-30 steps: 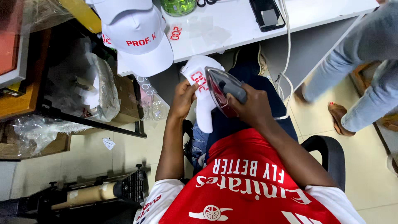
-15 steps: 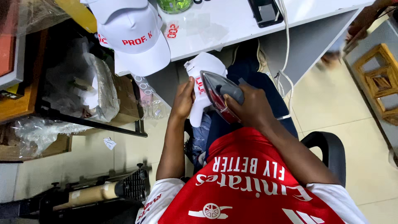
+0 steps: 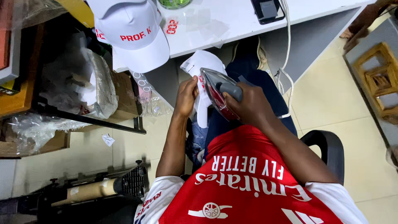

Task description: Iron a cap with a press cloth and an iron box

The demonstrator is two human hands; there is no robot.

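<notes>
I sit in a black chair (image 3: 327, 145) at a white table (image 3: 224, 25), wearing a red jersey. My right hand (image 3: 248, 103) grips the grey handle of a red and silver clothes iron (image 3: 215, 89), which presses on a white cap (image 3: 203, 70) with red lettering over my lap. My left hand (image 3: 186, 95) holds the cap's left side, fingers against the fabric beside the iron's sole. The cap's lower part hangs below my hands.
Two more white caps (image 3: 132, 33) with red print overhang the table's left edge. A dark device (image 3: 267, 9) and a white cable (image 3: 286, 62) lie at the table's right. A cluttered shelf with plastic bags (image 3: 83, 87) stands left, a wooden stool (image 3: 379, 79) right.
The iron and cap have stayed over my lap with only small shifts. The other person's legs seen at the right a second ago have gone out of view, and the wooden stool shows there.
</notes>
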